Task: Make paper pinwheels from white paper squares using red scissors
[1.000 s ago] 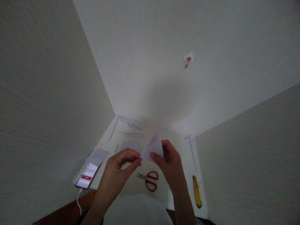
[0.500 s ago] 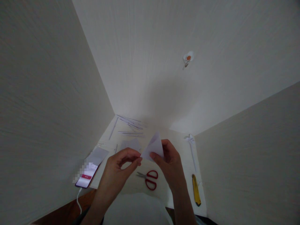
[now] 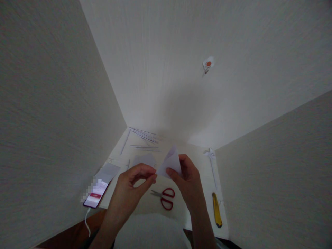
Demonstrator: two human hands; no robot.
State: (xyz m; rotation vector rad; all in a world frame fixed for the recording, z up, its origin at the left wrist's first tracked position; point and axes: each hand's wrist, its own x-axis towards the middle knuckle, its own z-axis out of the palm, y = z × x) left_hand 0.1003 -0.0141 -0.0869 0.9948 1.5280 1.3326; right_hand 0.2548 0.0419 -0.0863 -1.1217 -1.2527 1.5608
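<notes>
A small folded piece of white paper (image 3: pixel 171 160) is held up above the desk between both hands. My left hand (image 3: pixel 132 186) pinches its lower left corner with thumb and forefinger. My right hand (image 3: pixel 188 180) grips its right side, thumb on the front. Red-handled scissors (image 3: pixel 164 198) lie on the white sheet (image 3: pixel 202 162) just below the hands.
A phone (image 3: pixel 96 193) with a lit screen and a white cable lies at the left edge of the desk. A yellow utility knife (image 3: pixel 216 210) lies at the right. Thin paper strips (image 3: pixel 144 138) and paper pieces lie at the back. White walls close in on three sides.
</notes>
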